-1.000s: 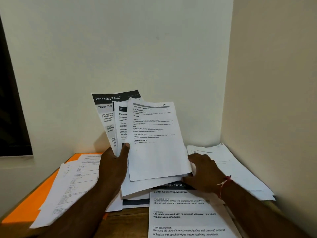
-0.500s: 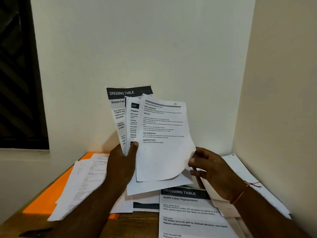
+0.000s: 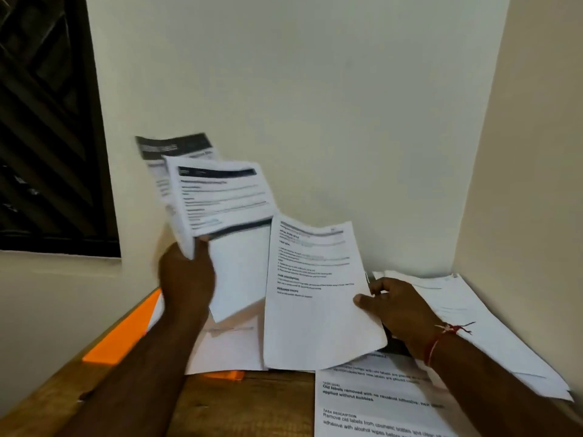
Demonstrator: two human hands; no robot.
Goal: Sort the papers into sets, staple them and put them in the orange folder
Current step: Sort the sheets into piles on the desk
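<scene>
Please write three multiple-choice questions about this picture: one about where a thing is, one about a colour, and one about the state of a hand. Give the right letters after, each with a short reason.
1. Where does the flat orange folder lie?
A. on the wooden table at the left, partly under white papers
B. leaning against the right wall
C. in the right hand

2. What colour is the thread band on the right wrist?
A. blue
B. red
C. green

3. What is the right hand doing?
A. resting empty on the table
B. pinching the edge of a single white printed sheet
C. holding a fanned bundle of papers

Answers:
1. A: the orange shows at the table's left edge, with white sheets over it.
2. B: the thread looks red, with loose ends.
3. B: the thumb lies on the sheet's right edge; the left hand holds the fanned bundle of printed papers.
</scene>
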